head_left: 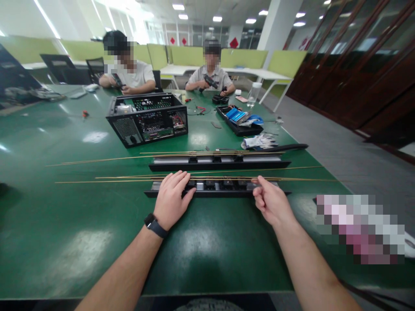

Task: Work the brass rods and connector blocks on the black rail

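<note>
My left hand [173, 196], a dark watch on its wrist, lies over the left part of the near black rail [220, 194]. Its fingers are stretched out and rest across the rail and several thin gold rods [123, 178]. At the rail's right end is my right hand [270, 198], its index finger reaching to the rods and the other fingers curled. Whether something is pinched in it is hidden. Behind both hands lies a second black rail [220, 164] with silver sections, more gold rods along its top.
On the green table [207, 250] stand an open computer case [149, 123], a black tray [240, 125] with blue items, white gloves [259, 141] and a clear bottle [254, 94]. Two people [129, 73] sit opposite, holding dark tools. A blurred-out object [359, 229] lies at right.
</note>
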Action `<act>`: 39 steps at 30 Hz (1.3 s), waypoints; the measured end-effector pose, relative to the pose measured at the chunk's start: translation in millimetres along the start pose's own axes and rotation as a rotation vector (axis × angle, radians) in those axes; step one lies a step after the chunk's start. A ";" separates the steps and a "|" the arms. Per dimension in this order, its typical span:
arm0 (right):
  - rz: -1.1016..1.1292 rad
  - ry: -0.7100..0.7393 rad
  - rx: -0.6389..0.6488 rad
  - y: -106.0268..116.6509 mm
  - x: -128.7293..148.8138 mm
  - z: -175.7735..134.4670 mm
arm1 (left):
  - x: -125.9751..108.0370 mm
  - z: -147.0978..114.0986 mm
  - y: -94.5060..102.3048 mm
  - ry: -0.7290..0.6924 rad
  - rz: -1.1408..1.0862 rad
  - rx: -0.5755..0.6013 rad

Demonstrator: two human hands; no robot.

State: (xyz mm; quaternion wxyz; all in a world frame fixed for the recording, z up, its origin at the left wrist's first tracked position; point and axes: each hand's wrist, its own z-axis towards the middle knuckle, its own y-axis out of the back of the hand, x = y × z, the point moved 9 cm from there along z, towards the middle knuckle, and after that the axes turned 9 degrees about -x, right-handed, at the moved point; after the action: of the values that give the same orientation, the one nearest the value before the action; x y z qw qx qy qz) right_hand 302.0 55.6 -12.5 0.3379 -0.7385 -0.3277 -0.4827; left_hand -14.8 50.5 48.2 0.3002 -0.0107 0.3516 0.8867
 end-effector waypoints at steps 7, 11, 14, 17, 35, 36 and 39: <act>-0.018 0.011 0.036 -1.7 0.5 1.0 | -1.8 0.6 0.7 -0.015 0.011 -0.003; -0.012 -0.014 0.015 0.0 -1.0 1.5 | -0.9 -0.1 0.0 -0.016 0.020 0.002; 0.018 -0.007 -0.049 6.3 0.1 3.0 | -1.0 0.0 0.5 -0.015 0.016 -0.001; -0.006 0.007 -0.004 1.8 -0.1 1.5 | -1.4 0.5 0.9 -0.013 0.009 -0.002; -0.044 -0.016 0.018 -4.2 -3.2 -1.6 | -0.4 -0.2 0.2 -0.006 0.003 -0.005; -0.040 -0.021 0.011 -3.2 -3.3 -1.0 | -0.1 -0.3 0.0 -0.003 -0.001 -0.004; -0.037 -0.025 0.008 -2.3 -3.4 1.0 | 0.5 -0.6 -0.4 0.002 -0.002 -0.001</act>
State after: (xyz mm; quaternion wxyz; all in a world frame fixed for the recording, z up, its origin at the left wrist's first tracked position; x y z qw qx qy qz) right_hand 299.5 57.1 -15.6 0.3278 -0.7369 -0.3474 -0.4784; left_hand -15.2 50.5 47.3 0.3008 -0.0120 0.3512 0.8866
